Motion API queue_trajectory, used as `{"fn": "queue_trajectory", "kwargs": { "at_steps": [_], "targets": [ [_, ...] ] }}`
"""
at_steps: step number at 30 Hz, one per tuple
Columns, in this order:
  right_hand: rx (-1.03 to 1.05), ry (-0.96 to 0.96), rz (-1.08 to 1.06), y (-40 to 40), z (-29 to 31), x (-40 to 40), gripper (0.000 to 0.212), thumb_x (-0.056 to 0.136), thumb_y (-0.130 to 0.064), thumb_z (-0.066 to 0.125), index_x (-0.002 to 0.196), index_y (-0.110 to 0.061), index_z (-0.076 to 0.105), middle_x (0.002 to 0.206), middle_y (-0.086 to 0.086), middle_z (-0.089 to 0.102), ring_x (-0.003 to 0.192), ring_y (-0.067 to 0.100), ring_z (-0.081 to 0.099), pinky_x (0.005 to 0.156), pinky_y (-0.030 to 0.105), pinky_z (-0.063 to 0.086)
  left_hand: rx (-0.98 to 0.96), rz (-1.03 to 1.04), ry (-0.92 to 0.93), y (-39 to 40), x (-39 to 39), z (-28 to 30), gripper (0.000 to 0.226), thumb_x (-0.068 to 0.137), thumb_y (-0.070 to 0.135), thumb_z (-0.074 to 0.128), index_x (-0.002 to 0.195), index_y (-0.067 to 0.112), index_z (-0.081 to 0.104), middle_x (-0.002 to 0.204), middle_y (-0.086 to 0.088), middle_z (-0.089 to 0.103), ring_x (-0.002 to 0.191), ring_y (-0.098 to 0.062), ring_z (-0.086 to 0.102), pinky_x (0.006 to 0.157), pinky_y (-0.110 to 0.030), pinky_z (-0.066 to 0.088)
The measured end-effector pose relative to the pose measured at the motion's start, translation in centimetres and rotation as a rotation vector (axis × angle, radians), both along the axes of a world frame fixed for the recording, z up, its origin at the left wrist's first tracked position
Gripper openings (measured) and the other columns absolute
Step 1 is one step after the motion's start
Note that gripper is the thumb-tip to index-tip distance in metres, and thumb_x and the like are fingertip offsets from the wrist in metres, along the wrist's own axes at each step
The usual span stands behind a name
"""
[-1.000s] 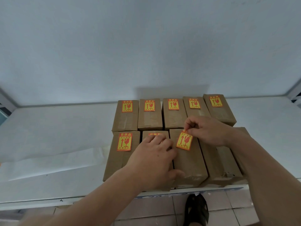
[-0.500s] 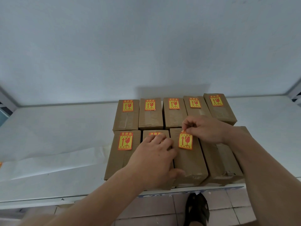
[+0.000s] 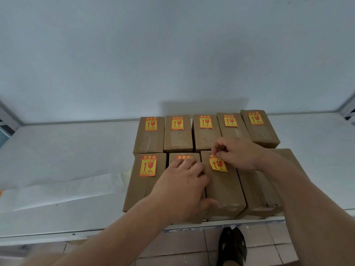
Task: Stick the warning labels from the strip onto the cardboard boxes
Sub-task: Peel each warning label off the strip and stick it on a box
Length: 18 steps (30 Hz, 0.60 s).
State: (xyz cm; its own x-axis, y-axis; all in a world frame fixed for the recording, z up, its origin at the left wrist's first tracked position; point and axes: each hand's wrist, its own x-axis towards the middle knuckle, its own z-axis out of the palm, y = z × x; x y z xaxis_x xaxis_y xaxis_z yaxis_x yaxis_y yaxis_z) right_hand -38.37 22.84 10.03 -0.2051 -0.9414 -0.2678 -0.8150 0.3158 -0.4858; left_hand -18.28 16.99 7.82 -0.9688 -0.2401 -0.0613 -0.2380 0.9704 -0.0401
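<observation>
On third front box (image 3: 222,189): label (image 3: 218,164) pinched at top edge by right hand (image 3: 239,153), tilted, lower part apparently down; left hand (image 3: 180,189) flat across neighbouring box (image 3: 184,157), fingers relaxed; risk of crooked set or crease if pressed before squaring.

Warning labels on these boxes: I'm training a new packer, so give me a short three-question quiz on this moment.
1. How many boxes in the back row carry a label?
2. True or false: the right hand pinches the top edge of a warning label on the third front box.
3. The left hand rests on: A) the bare table, B) the second front box, C) a back-row box.

Key: 1. five; 2. true; 3. B
</observation>
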Motion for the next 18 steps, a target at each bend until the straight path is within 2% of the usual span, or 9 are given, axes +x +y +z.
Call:
{"fn": "queue_trajectory", "kwargs": {
  "at_steps": [4,12,15,18],
  "targets": [
    [-0.007,0.041,0.001,-0.1,-0.3,0.2,0.006,0.094,-0.028,0.057,0.099,-0.03,0.056,0.092,-0.012,0.058,0.084,0.005,0.056,0.068,0.019,0.041,0.003,-0.001,0.004,-0.1,0.0,-0.1,0.078,0.084,0.077,0.016,0.134,0.027,0.049,0.137,0.003,0.045,0.131,-0.022,0.03,0.111,-0.045,0.022],
    [-0.044,0.107,-0.042,0.0,-0.7,0.3,0.015,0.09,-0.034,0.062,0.1,-0.035,0.051,0.095,-0.013,0.055,0.084,0.004,0.053,0.068,0.018,0.04,-0.003,-0.003,0.006,-0.1,-0.2,-0.2,0.075,0.086,0.076,0.021,0.133,0.026,0.05,0.137,0.003,0.044,0.131,-0.022,0.029,0.111,-0.044,0.023],
    [-0.091,0.173,-0.026,0.8,-0.6,0.4,0.016,0.088,-0.041,0.062,0.097,-0.038,0.049,0.105,-0.014,0.049,0.096,0.006,0.05,0.08,0.023,0.042,0.009,-0.005,0.012,-0.1,-0.1,-0.2,0.074,0.085,0.077,0.022,0.131,0.026,0.052,0.136,0.003,0.046,0.13,-0.022,0.031,0.11,-0.044,0.024],
    [-0.107,0.184,-0.029,1.8,-0.7,0.2,0.017,0.088,-0.048,0.06,0.103,-0.046,0.053,0.129,-0.015,0.041,0.123,0.009,0.036,0.1,0.034,0.038,0.013,0.0,0.011,-0.1,0.1,-0.2,0.074,0.085,0.077,0.022,0.132,0.027,0.051,0.136,0.004,0.045,0.131,-0.021,0.03,0.11,-0.044,0.024]
  ]
}}
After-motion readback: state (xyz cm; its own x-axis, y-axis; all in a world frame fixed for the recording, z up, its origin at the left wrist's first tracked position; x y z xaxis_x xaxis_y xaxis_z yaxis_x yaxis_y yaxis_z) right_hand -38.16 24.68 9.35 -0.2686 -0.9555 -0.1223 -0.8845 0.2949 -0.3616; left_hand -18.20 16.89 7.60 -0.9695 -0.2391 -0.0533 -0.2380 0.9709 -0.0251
